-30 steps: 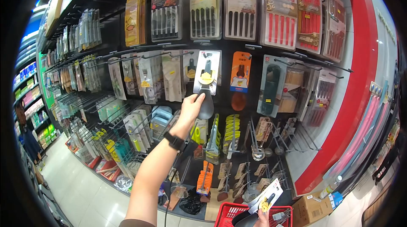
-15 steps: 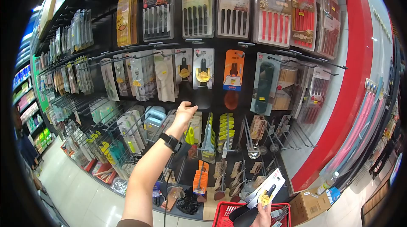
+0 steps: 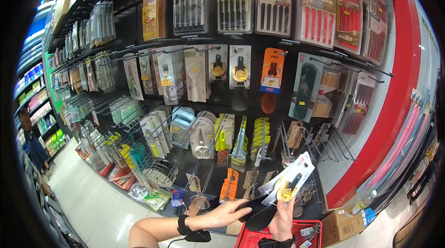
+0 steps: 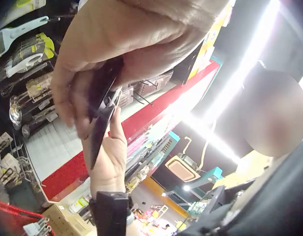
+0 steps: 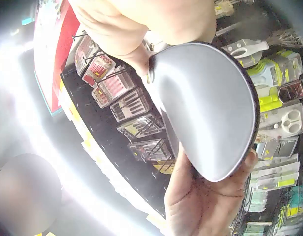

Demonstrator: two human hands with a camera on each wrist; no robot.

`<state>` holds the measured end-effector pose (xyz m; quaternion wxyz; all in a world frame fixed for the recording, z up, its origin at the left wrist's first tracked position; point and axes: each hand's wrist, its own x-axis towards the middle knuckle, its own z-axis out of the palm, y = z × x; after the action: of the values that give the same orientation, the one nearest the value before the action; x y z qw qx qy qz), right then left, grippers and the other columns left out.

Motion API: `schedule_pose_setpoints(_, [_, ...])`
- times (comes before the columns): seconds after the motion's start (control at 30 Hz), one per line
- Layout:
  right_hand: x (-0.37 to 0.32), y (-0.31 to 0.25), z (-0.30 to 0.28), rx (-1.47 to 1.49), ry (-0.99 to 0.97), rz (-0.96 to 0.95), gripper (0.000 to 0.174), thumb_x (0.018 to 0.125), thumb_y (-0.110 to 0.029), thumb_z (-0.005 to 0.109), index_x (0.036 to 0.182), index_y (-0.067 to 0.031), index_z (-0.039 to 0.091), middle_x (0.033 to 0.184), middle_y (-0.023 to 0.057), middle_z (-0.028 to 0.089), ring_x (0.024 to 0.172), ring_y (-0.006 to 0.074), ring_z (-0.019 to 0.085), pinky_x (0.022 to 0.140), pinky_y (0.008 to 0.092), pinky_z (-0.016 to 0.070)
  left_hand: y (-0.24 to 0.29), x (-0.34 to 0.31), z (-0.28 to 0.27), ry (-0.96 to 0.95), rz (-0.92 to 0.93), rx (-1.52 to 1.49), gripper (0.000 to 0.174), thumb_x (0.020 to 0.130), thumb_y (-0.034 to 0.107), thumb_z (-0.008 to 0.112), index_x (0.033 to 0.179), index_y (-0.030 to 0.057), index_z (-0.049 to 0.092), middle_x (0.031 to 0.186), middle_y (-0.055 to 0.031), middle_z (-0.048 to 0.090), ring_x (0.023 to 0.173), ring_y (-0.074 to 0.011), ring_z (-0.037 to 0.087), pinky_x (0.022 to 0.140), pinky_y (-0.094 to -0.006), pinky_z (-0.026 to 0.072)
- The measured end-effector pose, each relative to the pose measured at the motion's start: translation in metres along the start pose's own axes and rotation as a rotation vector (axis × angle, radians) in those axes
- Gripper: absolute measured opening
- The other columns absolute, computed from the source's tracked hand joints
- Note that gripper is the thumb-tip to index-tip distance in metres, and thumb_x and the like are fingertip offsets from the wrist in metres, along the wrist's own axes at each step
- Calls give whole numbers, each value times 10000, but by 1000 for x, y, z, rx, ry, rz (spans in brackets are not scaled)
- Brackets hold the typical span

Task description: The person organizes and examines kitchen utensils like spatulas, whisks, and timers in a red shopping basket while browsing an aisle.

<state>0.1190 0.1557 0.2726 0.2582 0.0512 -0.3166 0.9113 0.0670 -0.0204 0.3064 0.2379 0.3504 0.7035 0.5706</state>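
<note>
In the head view my right hand (image 3: 282, 222) holds carded rice paddles up over the red basket, more than one overlapping. Their white card (image 3: 296, 176) with a yellow label tilts up to the right. Dark paddle blades (image 3: 260, 220) point down and left. My left hand (image 3: 225, 213) reaches across from the left and pinches a blade between thumb and fingers. Seen from the right wrist, a wide, shiny blade (image 5: 210, 108) sits between my two hands. The left wrist view shows a blade edge-on (image 4: 103, 132) under my left fingers.
A similar rice paddle (image 3: 239, 102) hangs on the rack, beside one on an orange card (image 3: 272, 69). Metal hooks (image 3: 340, 148) stick out at the right. Below my hands stands the red basket (image 3: 306, 224), near a cardboard box (image 3: 340, 227).
My left hand has let go of the hanging rice paddle and come down right to the held ones, where it pinches a blade. My right hand has lifted its paddles slightly.
</note>
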Motion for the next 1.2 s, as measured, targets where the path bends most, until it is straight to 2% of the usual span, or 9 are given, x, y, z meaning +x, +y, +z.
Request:
schedule_pose_setpoints(0.1, [-2, 1, 15, -22, -60, 92, 561, 852, 42, 551, 1349, -67, 314, 1284, 67, 453, 1176, 176, 436, 1006, 326, 339, 10, -8, -3, 437, 151, 254, 283, 942, 249, 500, 1036, -14, 547, 805, -121, 643, 714, -165, 638, 617, -316, 488])
schedule_pose_setpoints(0.13, [-2, 12, 1, -49, -66, 179, 544, 855, 45, 545, 1338, -71, 323, 1258, 73, 474, 1165, 171, 450, 1000, 324, 346, 20, -15, -9, 568, 103, -3, 228, 943, 195, 490, 1000, -19, 544, 745, -138, 640, 690, -185, 650, 621, -304, 494])
schedule_pose_setpoints(0.2, [-3, 20, -7, -155, -97, 145, 460, 890, -19, 513, 1301, -69, 314, 1166, 143, 521, 1005, 330, 593, 759, 446, 565, 25, -18, -27, 686, 200, 393, 187, 952, 149, 457, 997, -25, 507, 739, -133, 643, 648, -184, 654, 605, -273, 498])
schedule_pose_setpoints(0.27, [-15, 15, 1, -91, -88, 252, 448, 891, -22, 508, 1293, -62, 314, 1146, 158, 527, 1011, 357, 590, 752, 452, 569, 60, -21, -56, 956, 331, 146, 185, 945, 153, 475, 940, -27, 517, 767, -98, 605, 677, -124, 588, 572, -252, 469])
schedule_pose_setpoints(0.4, [-20, 21, -11, -103, -82, 251, 456, 884, -19, 510, 1291, -53, 307, 1129, 179, 530, 975, 359, 604, 713, 454, 582, 75, -6, -98, 980, 673, -262, 238, 971, 195, 411, 1026, -30, 467, 857, -130, 596, 642, -204, 617, 561, -314, 538])
schedule_pose_setpoints(0.47, [-33, 6, 2, -86, -67, 269, 469, 883, -12, 514, 1304, -55, 311, 1161, 152, 520, 1024, 305, 580, 804, 431, 545, 89, 0, -123, 1020, 780, -258, 278, 974, 225, 416, 1033, -39, 480, 846, -129, 597, 653, -203, 619, 560, -329, 551])
schedule_pose_setpoints(0.53, [-42, 1, 1, -126, -48, 224, 500, 883, -14, 550, 1344, -24, 358, 1281, 77, 481, 1178, 165, 453, 990, 287, 346, 89, 6, -135, 1030, 802, -276, 280, 971, 232, 421, 992, -44, 462, 845, -148, 601, 651, -235, 639, 589, -344, 564])
schedule_pose_setpoints(0.83, [-50, -6, -20, -122, 37, 229, 455, 867, 7, 552, 1297, -19, 407, 1222, 81, 522, 1124, 168, 490, 949, 281, 372, 75, 29, -160, 992, 726, -379, 290, 964, 236, 433, 990, -50, 475, 873, -163, 604, 704, -262, 648, 619, -384, 579])
schedule_pose_setpoints(1.2, [-54, -4, -36, -171, 110, 193, 440, 851, 18, 568, 1270, -27, 440, 1199, 76, 539, 1103, 163, 503, 925, 278, 389, 56, 152, -219, 917, 488, -611, 278, 975, 260, 405, 1081, 2, 407, 904, -192, 594, 756, -345, 657, 651, -420, 549])
